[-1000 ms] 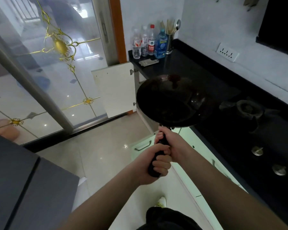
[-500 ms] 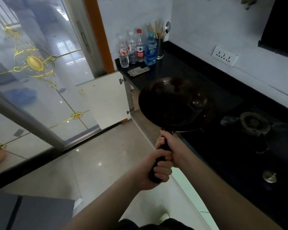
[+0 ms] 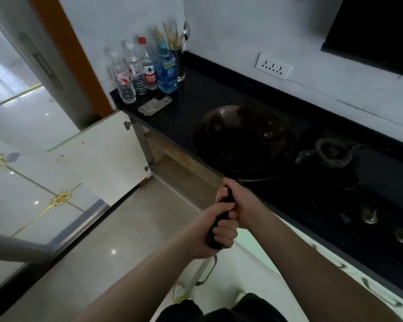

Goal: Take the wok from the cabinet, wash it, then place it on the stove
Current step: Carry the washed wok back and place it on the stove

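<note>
A dark round wok (image 3: pixel 244 142) hangs level over the black countertop (image 3: pixel 191 117), just left of the stove burner (image 3: pixel 333 153). Both hands grip its black handle. My left hand (image 3: pixel 215 231) holds the near end of the handle, and my right hand (image 3: pixel 239 201) holds it closer to the bowl. The cabinet (image 3: pixel 177 166) under the counter stands open, its white door (image 3: pixel 102 156) swung out to the left.
Several plastic bottles (image 3: pixel 144 68) and a cup of chopsticks (image 3: pixel 179 59) stand at the counter's far left corner beside a folded cloth (image 3: pixel 155 104). Stove knobs (image 3: pixel 369 216) line the front right. A glass sliding door (image 3: pixel 21 159) fills the left side. A wall socket (image 3: pixel 273 65) sits above the counter.
The wok has moved right and further over the counter toward the burner, still held by both hands. The view has swung right, away from the glass door.
</note>
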The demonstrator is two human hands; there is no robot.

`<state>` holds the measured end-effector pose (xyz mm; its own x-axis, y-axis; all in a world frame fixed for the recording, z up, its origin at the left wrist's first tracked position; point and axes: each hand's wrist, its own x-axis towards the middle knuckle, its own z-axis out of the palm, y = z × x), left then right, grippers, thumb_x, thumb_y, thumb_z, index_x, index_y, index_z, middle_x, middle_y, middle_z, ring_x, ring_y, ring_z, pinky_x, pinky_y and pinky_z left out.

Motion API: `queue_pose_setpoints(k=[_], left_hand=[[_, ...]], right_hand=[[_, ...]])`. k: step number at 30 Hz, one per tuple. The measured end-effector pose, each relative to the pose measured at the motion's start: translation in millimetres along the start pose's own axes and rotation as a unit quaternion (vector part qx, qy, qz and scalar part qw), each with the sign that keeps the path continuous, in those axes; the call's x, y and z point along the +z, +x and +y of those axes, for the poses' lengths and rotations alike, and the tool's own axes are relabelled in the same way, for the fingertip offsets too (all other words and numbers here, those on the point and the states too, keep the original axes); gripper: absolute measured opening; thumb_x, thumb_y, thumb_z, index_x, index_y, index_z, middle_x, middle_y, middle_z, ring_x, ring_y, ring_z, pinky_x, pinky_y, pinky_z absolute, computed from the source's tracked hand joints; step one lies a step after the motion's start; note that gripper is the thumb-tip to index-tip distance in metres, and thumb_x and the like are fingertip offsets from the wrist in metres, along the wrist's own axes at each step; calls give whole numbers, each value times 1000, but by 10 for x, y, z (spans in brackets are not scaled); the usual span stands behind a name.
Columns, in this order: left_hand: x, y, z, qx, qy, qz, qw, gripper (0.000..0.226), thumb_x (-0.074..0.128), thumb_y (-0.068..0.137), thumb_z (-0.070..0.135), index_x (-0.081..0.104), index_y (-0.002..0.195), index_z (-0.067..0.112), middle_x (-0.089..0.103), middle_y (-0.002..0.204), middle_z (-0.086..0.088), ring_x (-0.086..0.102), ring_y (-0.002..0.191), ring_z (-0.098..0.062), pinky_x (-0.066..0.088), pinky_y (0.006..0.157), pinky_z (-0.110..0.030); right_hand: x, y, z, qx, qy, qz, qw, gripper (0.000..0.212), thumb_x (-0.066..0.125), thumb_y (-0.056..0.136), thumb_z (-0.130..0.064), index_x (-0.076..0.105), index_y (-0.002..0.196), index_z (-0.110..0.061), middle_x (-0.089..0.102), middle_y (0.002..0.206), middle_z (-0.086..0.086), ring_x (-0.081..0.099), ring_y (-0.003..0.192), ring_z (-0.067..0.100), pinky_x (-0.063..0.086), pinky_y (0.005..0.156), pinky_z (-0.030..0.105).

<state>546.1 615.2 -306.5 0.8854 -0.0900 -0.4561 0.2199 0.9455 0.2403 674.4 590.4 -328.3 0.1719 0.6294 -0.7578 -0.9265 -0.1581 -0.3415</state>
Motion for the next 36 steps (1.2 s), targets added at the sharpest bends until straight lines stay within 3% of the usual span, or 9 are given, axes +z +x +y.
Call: queue_pose_setpoints(k=[3,7,10,14,18,22,26,30,36], left_hand=[[-45,8,101,-19,22,10,1000,26,54,94,27,50,72,14,34,47,7,32,32,-3,27,30,-15],[-74,69,179,-44,22,-3,999,26,53,94,25,50,71,14,33,46,7,32,31,-3,28,29,-15],[-84,172,255,-57,24,-13,998,25,54,94,24,50,72,13,35,47,6,33,31,-4,28,30,-16],[-93,367,444,-74,27,-11,997,23,55,93,19,50,72,12,35,47,5,34,32,-5,30,30,-17],[-87,613,663,-85,36,1,996,24,53,94,20,48,71,13,35,46,5,34,32,-5,29,29,-17],[-65,884,803,-85,37,-1,996,23,55,93,19,49,72,13,36,46,5,35,32,-5,30,29,-17],[-67,1106,919,-91,27,-15,995,22,64,87,17,51,70,13,38,45,4,37,32,-6,31,29,-17],[-93,1288,1052,-87,46,-7,995,23,70,83,16,51,70,13,38,46,6,36,32,-4,31,29,-17],[-50,1526,1235,-85,73,22,993,21,63,88,18,53,69,15,37,46,7,35,32,-3,29,29,-15]], right_hand=[[64,-15,5,-22,-1,-3,1000,41,55,94,-32,47,57,-17,47,48,-7,47,40,7,13,61,19],[89,-57,-31,-40,16,5,999,41,55,95,-28,45,58,-15,46,48,-4,47,41,10,36,49,18],[86,-35,-114,-43,24,10,999,43,54,96,-28,44,56,-14,45,49,-3,46,42,10,40,41,19],[118,96,-292,-62,-20,17,998,47,50,98,-31,41,56,-15,44,47,-2,47,40,12,38,47,21],[115,301,-521,-25,57,10,998,41,53,97,-30,44,59,-16,45,47,-5,48,38,10,31,31,18],[72,473,-771,-36,58,12,998,40,53,97,-29,44,61,-15,45,45,-5,47,36,11,36,45,17],[31,570,-973,-32,45,16,998,42,52,98,-29,45,60,-14,46,46,-4,47,39,12,40,34,20],[28,689,-1151,-29,51,16,998,39,52,98,-28,44,63,-15,45,47,-4,45,44,12,42,36,19],[-17,922,-1387,-37,65,17,997,39,52,98,-28,44,62,-14,45,46,-3,47,38,12,45,39,20]])
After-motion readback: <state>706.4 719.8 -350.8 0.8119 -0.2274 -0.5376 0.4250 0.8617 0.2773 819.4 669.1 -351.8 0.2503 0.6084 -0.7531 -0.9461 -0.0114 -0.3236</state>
